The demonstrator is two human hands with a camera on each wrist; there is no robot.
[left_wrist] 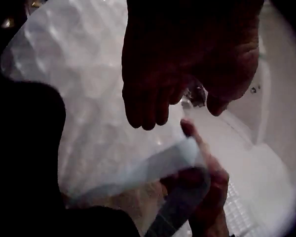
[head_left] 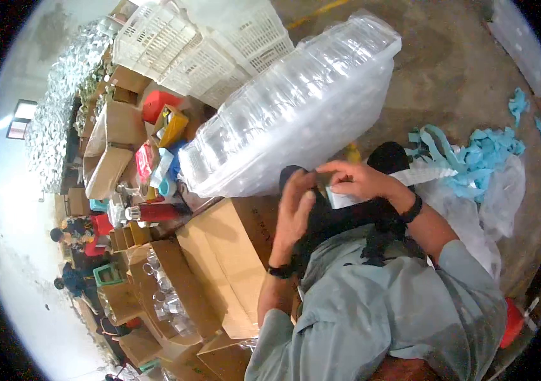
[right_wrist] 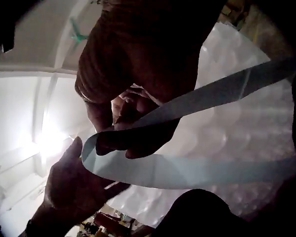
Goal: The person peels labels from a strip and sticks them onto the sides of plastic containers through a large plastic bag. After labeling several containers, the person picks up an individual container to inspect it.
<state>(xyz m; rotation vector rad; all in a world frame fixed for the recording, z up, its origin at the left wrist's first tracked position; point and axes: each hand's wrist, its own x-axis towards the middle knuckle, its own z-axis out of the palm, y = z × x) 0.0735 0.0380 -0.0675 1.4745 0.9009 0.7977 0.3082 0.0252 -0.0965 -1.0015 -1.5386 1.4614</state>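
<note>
A pale strip [head_left: 341,198] [left_wrist: 153,165] [right_wrist: 187,170] bends in a loop at my right hand [head_left: 362,182] [left_wrist: 207,185] [right_wrist: 138,64], which pinches it between thumb and curled fingers. My left hand [head_left: 293,213] [left_wrist: 187,59] [right_wrist: 71,190] is beside it, fingers loosely extended and thumb apart, with nothing seen in its grasp. In the right wrist view the left hand is just outside the loop's bend. Both hands are over dark-clothed legs. Behind them is a plastic-wrapped stack of clear containers [head_left: 296,108].
Cardboard boxes [head_left: 220,254] stand to the left, one holding clear items. White crates [head_left: 200,54] are beyond. Crumpled blue strips [head_left: 486,152] and clear plastic [head_left: 505,197] lie on the floor at right. A red bottle [head_left: 153,212] lies among goods; people [head_left: 77,282] are far left.
</note>
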